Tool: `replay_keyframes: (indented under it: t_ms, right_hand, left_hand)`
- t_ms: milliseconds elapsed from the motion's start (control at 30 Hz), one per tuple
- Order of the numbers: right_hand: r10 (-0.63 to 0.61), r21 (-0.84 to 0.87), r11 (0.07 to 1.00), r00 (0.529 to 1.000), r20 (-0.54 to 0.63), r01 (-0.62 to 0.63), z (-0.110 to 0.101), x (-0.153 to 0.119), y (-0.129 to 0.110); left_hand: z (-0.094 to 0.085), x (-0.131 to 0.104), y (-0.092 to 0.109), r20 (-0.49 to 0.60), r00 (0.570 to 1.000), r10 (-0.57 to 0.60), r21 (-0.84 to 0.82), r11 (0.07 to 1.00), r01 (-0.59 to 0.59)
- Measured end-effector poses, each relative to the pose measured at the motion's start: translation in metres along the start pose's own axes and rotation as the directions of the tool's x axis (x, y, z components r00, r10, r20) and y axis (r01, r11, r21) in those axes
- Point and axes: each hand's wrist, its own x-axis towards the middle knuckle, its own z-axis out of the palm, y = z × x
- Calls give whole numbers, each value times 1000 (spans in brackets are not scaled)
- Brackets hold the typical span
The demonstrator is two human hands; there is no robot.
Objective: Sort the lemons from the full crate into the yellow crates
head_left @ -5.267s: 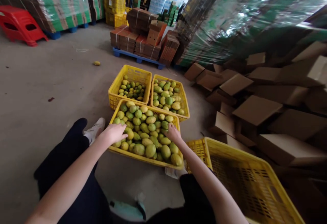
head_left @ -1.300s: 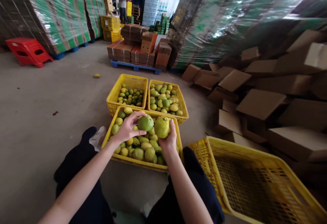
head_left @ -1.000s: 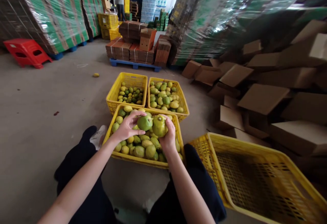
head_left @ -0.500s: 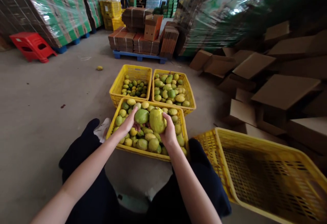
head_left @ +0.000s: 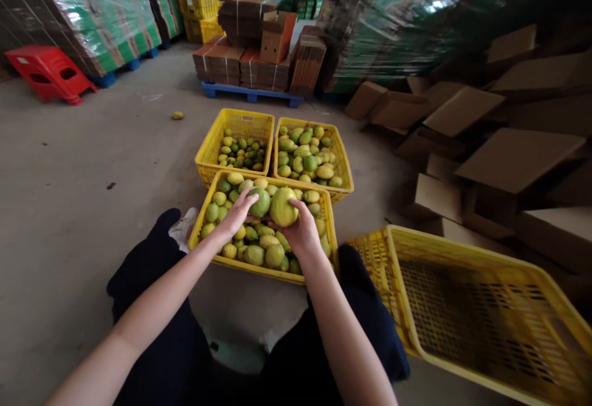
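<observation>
My left hand (head_left: 239, 211) is closed on a green lemon (head_left: 259, 203), its fingers around the left side. A larger yellow-green lemon (head_left: 283, 207) sits in my right hand (head_left: 300, 228), with the thumb over its upper right. Both fruits are held side by side just above the near yellow crate (head_left: 263, 268), which is full of green and yellow lemons (head_left: 254, 255). Behind it stand two more yellow crates. The left one (head_left: 217, 140) holds smaller, darker fruit low inside; the right one (head_left: 345, 168) is fuller, with larger lemons.
A yellow crate (head_left: 402, 295) with no fruit visible stands by my right knee. Cardboard boxes (head_left: 518, 158) pile up on the right. Flattened cartons (head_left: 222, 63) lie on a blue pallet (head_left: 250, 94) ahead. One stray lemon (head_left: 177, 115) and a red stool (head_left: 50, 73) are on the left floor.
Both lemons have turned in my hands, and the larger one now shows its end. My right fingers have moved further beneath it. The view has tilted slightly downward.
</observation>
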Motion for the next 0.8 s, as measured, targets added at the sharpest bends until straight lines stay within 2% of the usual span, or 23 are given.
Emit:
replay_keyframes:
  t_ms: [67,167,267,333,433,533,700,800]
  right_hand:
    - [-96,47,994,995,7,95,4,-4,1]
    - [-274,52,961,961,39,271,7,-8,6]
    - [-461,-65,885,887,26,462,6,-9,15]
    - [-498,-109,861,867,12,496,6,-8,20]
    - [-389,7,921,921,-16,389,5,-7,22]
    - [-264,110,958,964,-22,265,4,-7,14]
    - [-126,139,982,992,10,124,3,-9,2]
    - [-60,200,978,998,16,55,3,-5,5]
  left_hand:
    - [2,-1,-1,55,994,89,-48,995,-87]
    - [8,-4,-3,70,988,139,-132,983,-129]
    - [16,-4,-1,-17,997,74,-295,952,-76]
    - [19,-3,2,-32,999,-27,-387,922,13]
    - [19,-1,5,21,987,-159,-473,868,150]
    - [15,0,5,31,978,-206,-527,828,192]
    - [11,-2,6,89,967,-238,-522,816,249]
    - [11,-2,8,54,961,-271,-548,796,256]
